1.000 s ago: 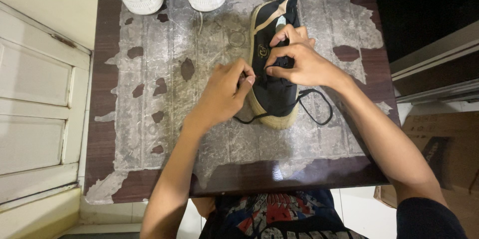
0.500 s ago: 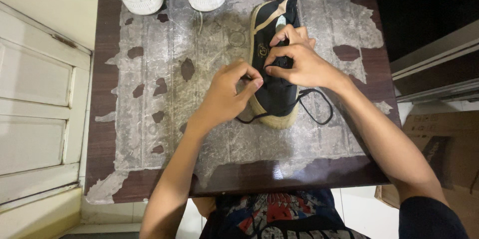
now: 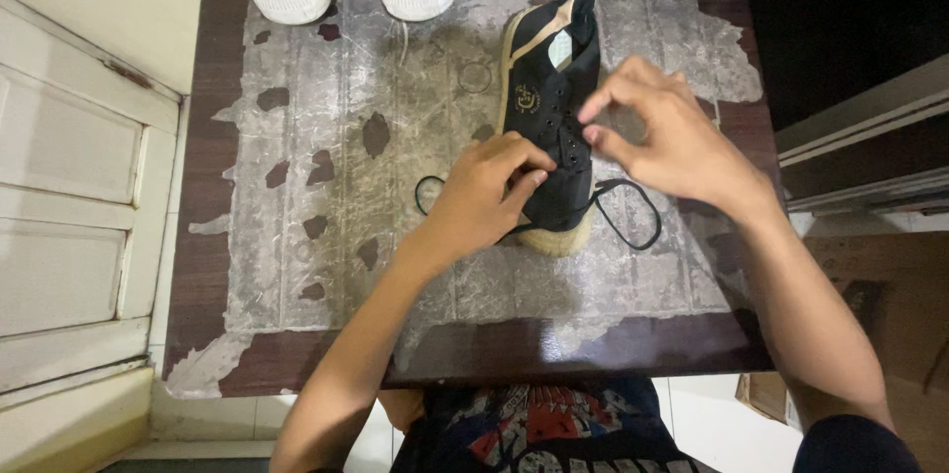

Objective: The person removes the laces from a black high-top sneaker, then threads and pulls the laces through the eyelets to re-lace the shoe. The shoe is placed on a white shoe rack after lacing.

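Black canvas sneaker [image 3: 550, 127] sits toe toward me mid-counter [image 3: 297, 236]. My left hand [image 3: 484, 198] pinches the black lace [image 3: 621, 216] at the eyelets; right hand [image 3: 672, 137] hovers beside, fingers loosely curled, empty. Light, soft upper, limp lace: grip by the stiff rubber sole.

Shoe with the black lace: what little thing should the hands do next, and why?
Probably the right hand should pinch the loose lace looping on its side of the shoe. Its fingers hover above the eyelets holding nothing clear, while the left hand already pinches at the other edge.
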